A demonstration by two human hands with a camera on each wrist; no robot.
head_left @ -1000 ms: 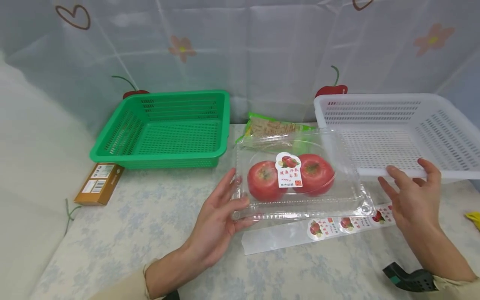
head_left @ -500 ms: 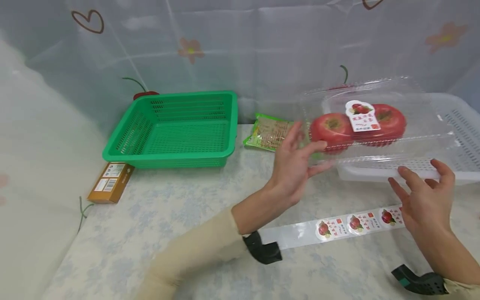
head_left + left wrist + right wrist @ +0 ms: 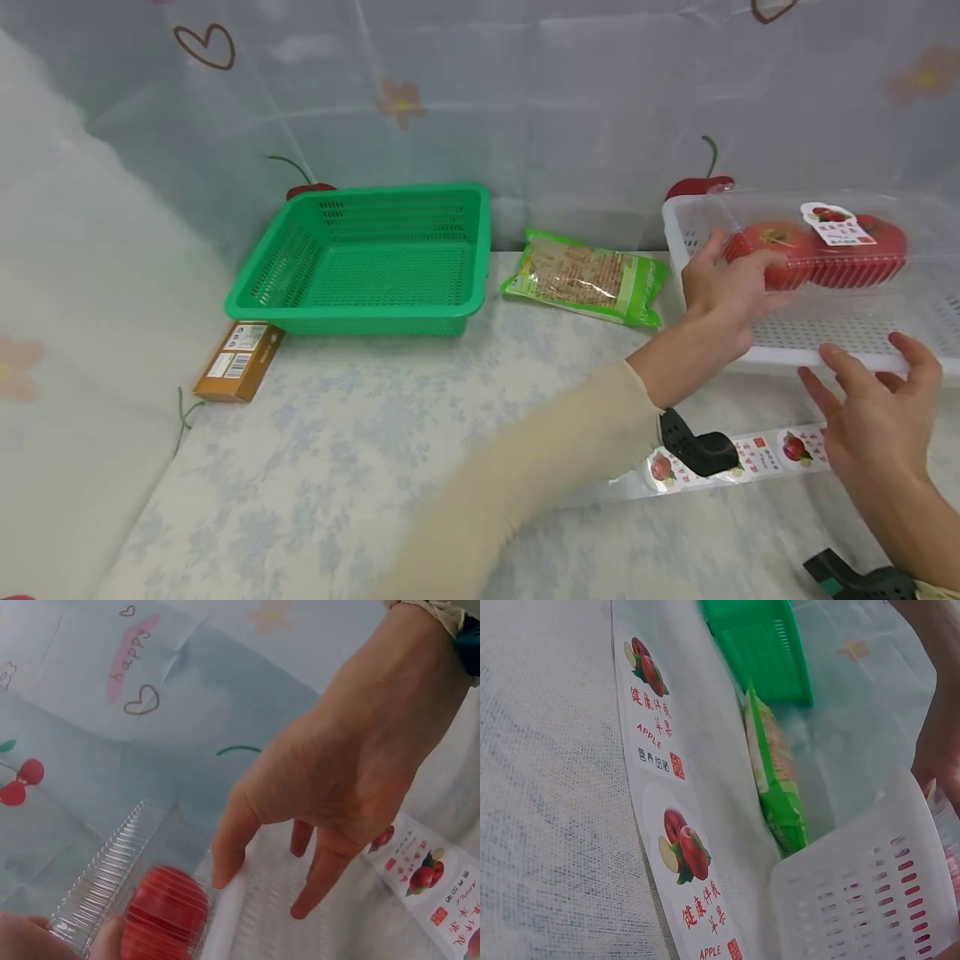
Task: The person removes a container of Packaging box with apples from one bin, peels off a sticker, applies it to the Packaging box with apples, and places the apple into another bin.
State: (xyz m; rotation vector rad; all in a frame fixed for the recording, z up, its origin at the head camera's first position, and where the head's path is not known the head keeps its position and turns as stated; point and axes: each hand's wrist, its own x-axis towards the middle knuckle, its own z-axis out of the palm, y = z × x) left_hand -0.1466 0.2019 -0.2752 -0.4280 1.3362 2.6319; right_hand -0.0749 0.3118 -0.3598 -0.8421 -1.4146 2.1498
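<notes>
Head view: left hand (image 3: 723, 283) grips left end of clear clamshell (image 3: 817, 246) with two apples, label up, long axis left-right, inside white basket (image 3: 825, 354). Right hand (image 3: 877, 417) spread, empty, just by basket's front rim. Floral tablecloth (image 3: 337, 433), green basket (image 3: 375, 258), sheer curtain (image 3: 525, 100) behind.

Left wrist view: clamshell (image 3: 131, 900) at lower left; a spread hand (image 3: 337, 787) touches the basket rim.

Right wrist view: sticker strip (image 3: 671, 817), green packet (image 3: 776, 780).

Your left hand (image 3: 723, 287) grips the clear apple box (image 3: 817, 242) over the white basket (image 3: 825, 354) — your right hand (image 3: 877, 417), fingers relaxed, hovers just beside that basket's front rim, above the sticker strip (image 3: 757, 458).
</notes>
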